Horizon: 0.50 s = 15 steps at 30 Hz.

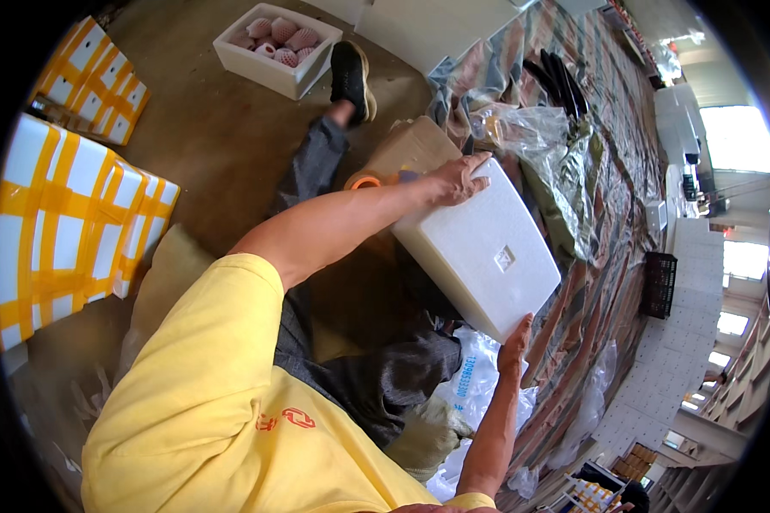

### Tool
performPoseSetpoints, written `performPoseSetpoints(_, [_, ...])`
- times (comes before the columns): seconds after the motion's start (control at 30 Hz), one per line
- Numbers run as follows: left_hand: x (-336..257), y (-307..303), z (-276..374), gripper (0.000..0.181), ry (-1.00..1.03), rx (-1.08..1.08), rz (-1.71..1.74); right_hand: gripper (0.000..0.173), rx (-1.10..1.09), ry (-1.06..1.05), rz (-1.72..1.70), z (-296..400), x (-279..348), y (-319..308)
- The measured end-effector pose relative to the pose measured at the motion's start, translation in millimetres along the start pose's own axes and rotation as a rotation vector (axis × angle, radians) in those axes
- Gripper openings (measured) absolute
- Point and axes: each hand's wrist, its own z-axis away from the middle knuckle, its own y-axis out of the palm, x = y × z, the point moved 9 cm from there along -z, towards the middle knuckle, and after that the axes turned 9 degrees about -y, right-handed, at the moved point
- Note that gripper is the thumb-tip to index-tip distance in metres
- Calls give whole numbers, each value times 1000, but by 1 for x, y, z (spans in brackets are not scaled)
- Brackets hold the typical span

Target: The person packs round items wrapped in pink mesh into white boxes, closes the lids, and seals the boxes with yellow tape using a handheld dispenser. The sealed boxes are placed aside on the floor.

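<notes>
Both hands hold a white foam box (487,243) tilted in front of me, its broad face with a small square recess turned towards the camera. My left hand (459,181) grips the upper left corner, thumb on that face. At the lower corner, my right hand (518,336) presses against the edge with its fingers partly hidden. Behind the box, close to my left forearm, are a brown cardboard box (417,147) and an orange tape roll (364,183). A clear plastic bag (471,372) bearing blue writing lies by my right forearm.
An open foam box (256,67) holds several fruits in pink foam nets (285,32), near my shoe (350,77). White boxes wrapped in yellow tape (77,218) stand at left. Striped tarpaulin (590,308) stretches along the right, before a black crate (659,285) and stacked white boxes (654,372).
</notes>
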Motion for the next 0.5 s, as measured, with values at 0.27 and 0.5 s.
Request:
performPoseSetpoints(0.27, [2,-6,6,70,-32,-4,37,52,35,-772,761,-21,182,76])
performPoseSetpoints(0.5, [29,-27,25,58,-168,-77,112,51,309,-982,685,-27,232,190])
